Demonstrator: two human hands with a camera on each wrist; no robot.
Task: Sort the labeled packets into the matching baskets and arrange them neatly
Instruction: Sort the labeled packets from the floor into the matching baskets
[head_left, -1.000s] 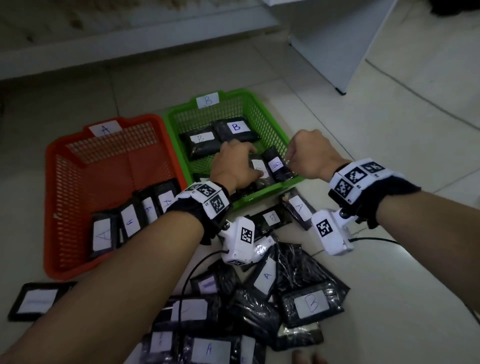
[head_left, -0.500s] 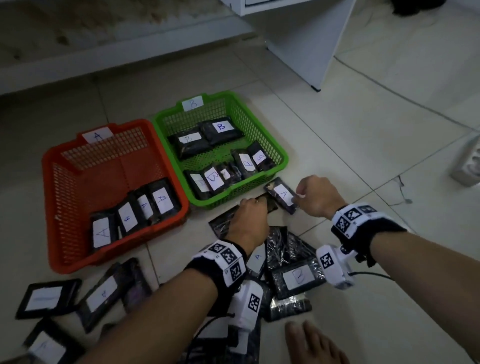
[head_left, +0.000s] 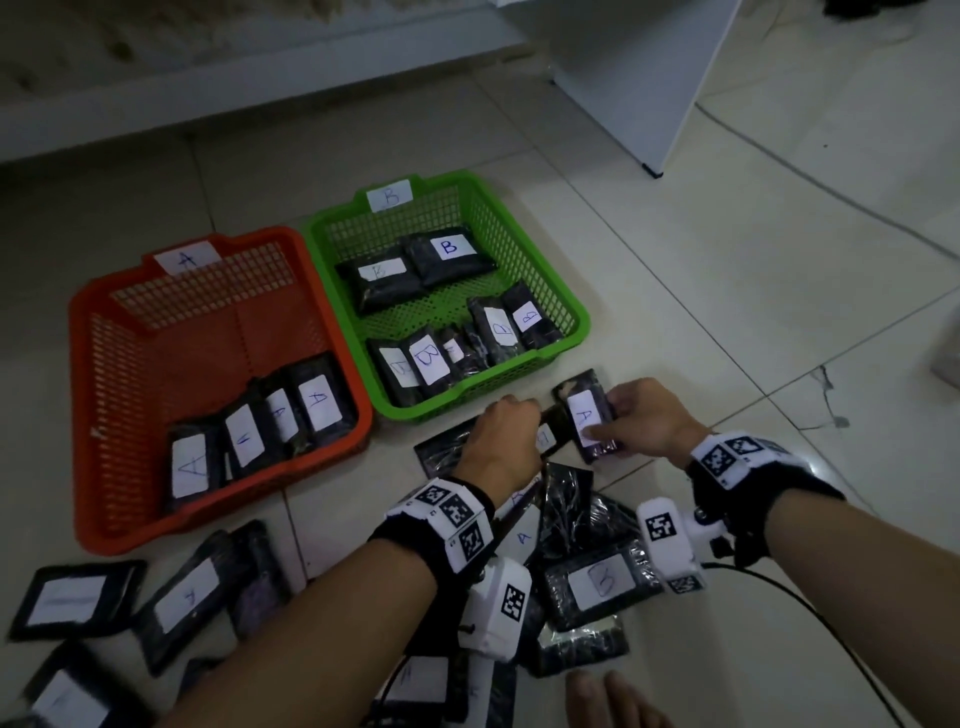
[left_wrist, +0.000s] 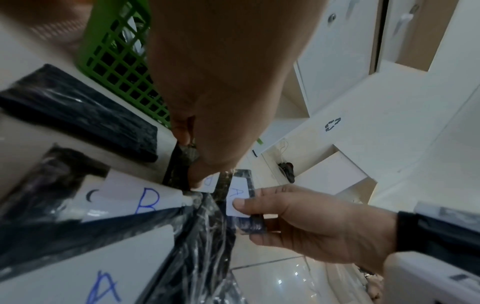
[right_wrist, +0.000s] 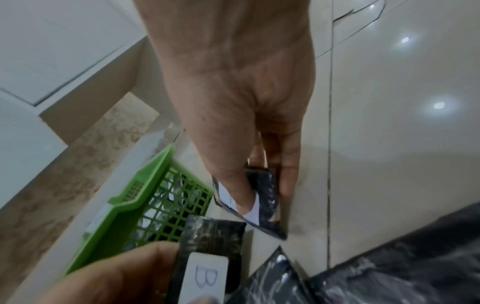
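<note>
An orange basket (head_left: 88, 374) tagged A holds several A packets in a row. Beside it, a green basket (head_left: 579, 317) tagged B holds several B packets. In front of the green basket, my right hand (head_left: 615, 421) pinches a black packet labelled A (head_left: 584, 415), thumb on its white label (right_wrist: 253, 214). My left hand (head_left: 519, 423) grips a black packet labelled B (head_left: 546, 440) just to the left of it. The left wrist view shows the B packet (left_wrist: 210, 182) under my fingers and the A packet (left_wrist: 237, 194) in the other hand. The B packet (right_wrist: 207, 273) lies low in the right wrist view.
A loose pile of black labelled packets (head_left: 602, 582) lies on the tiled floor under my wrists, with more packets (head_left: 187, 597) at lower left. A white cabinet (head_left: 649, 78) stands at the back right. A black cable (head_left: 810, 613) trails right. A foot (head_left: 608, 701) shows at the bottom edge.
Both hands came back from the green basket to the floor in front of it. The right hand took hold of the A packet, the left hand the B packet.
</note>
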